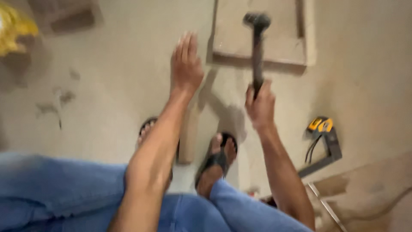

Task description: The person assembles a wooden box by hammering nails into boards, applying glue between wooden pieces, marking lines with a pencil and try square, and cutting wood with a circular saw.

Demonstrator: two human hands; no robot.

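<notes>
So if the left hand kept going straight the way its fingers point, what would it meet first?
The left hand, open with fingers together, points up the picture over bare floor. The line looks free to the frame's edge; the flat board lies off to its right. Depth is unclear.

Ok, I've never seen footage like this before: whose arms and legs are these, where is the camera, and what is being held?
The single picture comes from a camera worn on a person's head, looking down at their own body. You see blue jeans and feet in dark sandals on a pale concrete floor. The right hand grips a dark long-handled hammer, head raised over a flat brown wooden board. The left hand is open and flat, holding nothing. A yellow and black tool lies on the floor to the right. The picture is motion-blurred.
</notes>
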